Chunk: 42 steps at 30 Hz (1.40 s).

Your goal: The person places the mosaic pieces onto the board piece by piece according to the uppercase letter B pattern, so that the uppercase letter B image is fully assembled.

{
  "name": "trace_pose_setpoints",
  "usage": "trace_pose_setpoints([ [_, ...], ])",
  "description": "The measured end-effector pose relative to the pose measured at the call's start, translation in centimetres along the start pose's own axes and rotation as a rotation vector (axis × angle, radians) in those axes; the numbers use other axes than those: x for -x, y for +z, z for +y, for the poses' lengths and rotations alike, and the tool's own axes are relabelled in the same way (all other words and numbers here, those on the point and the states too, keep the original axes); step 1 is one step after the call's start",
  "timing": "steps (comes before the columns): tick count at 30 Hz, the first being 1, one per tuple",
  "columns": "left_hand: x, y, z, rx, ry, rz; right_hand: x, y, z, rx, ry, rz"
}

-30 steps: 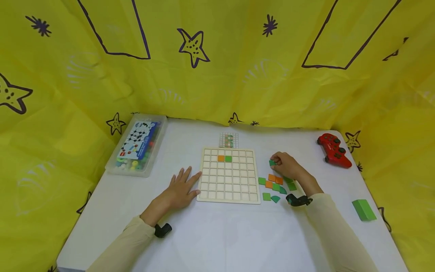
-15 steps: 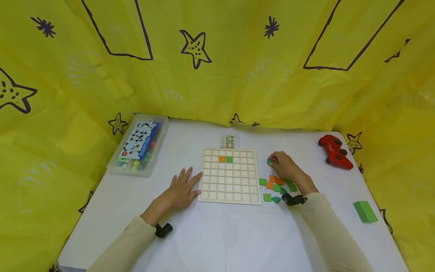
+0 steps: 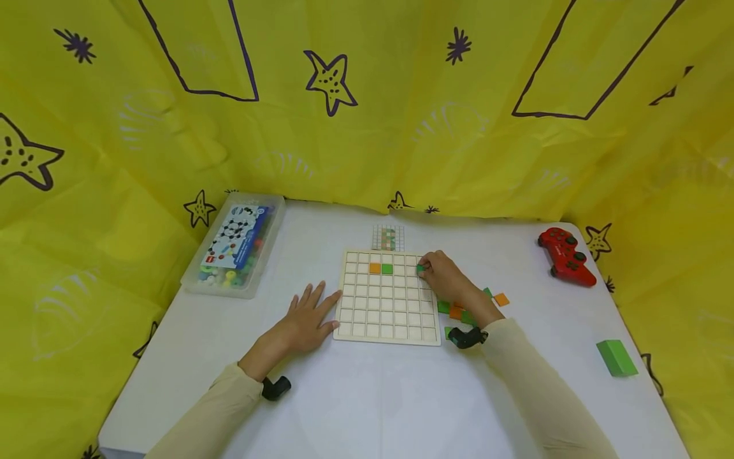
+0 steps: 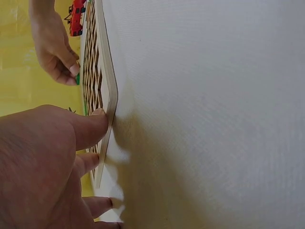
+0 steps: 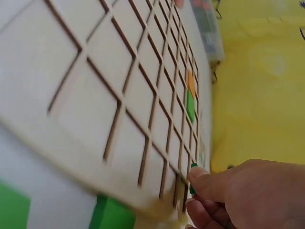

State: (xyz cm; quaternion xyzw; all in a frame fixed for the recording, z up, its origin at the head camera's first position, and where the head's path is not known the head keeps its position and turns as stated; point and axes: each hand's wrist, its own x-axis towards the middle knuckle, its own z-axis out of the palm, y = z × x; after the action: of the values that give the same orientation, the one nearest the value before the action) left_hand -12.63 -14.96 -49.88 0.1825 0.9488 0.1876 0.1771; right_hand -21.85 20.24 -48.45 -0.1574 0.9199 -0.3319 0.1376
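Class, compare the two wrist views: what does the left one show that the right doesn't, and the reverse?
Left wrist only: the red game controller and the thumb of the left hand, touching the grid board.

Right wrist only: the translucent plastic box and the orange tile.

Both: the grid board, the right hand pinching a green tile, and yellow sheeting behind.

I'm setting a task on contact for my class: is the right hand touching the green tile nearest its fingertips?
Touching. The right wrist view shows it: the right hand pinches the green tile, its thumb lying across it.
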Motion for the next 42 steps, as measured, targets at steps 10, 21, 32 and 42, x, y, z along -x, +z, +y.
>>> trace_pose_setpoints([
  [10, 0.1, 0.1, 0.0, 0.004, 0.003, 0.008, -2.1, 2.4, -2.1, 0.047, -0.024, 0.002],
  [21, 0.3, -0.1, 0.2, 0.006, 0.001, 0.009, -2.4, 3.3, -3.0, 0.07, -0.026, 0.015],
  [32, 0.0, 0.0, 0.1, 0.018, 0.011, 0.005, -0.7, 2.1, -2.7, 0.059, -0.02, 0.018],
  [42, 0.2, -0.1, 0.1, 0.017, 0.002, 0.004, 5.3, -2.4, 0.2, 0.079, 0.188, 0.043],
])
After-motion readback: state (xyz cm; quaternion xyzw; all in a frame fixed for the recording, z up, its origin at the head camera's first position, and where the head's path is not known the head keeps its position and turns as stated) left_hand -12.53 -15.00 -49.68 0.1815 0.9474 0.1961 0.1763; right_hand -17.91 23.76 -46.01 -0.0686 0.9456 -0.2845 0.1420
